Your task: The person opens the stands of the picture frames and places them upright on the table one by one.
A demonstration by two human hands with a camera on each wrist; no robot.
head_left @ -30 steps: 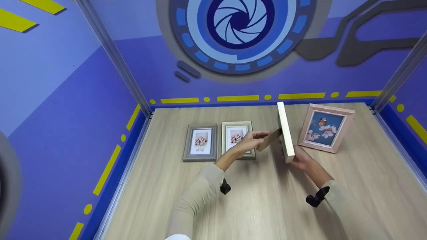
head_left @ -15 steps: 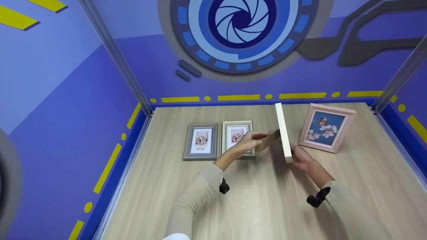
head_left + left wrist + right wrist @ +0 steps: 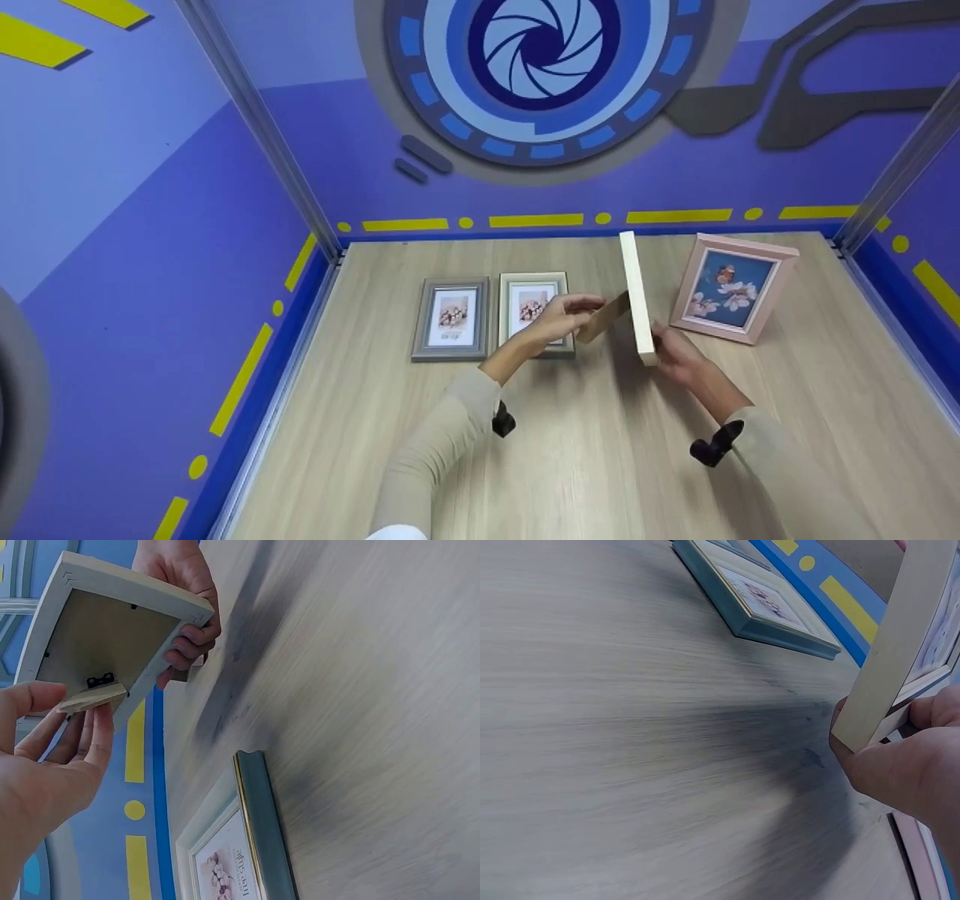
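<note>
A cream picture frame (image 3: 637, 300) is held up on edge above the table, its picture side facing right. My right hand (image 3: 679, 356) grips its lower edge, the fingers curled round onto the back in the left wrist view. On the brown backing (image 3: 105, 630), a stand leg (image 3: 94, 697) swings out from a small black hinge (image 3: 100, 680). My left hand (image 3: 559, 322) pinches that leg between thumb and fingers. Beneath the left hand, a cream-and-grey picture frame (image 3: 532, 281) lies flat, partly covered by the hand.
A grey picture frame (image 3: 418, 322) lies face up at the left. To the right, a pink picture frame (image 3: 712, 330) with a bird and blossoms stands tilted back. The wooden table (image 3: 570, 465) ends at a patterned blue wall (image 3: 315, 150) behind.
The cream frame has shifted slightly left and turned a little more edge-on since one second ago. Both hands keep their hold, and the last half second shows almost no motion.
</note>
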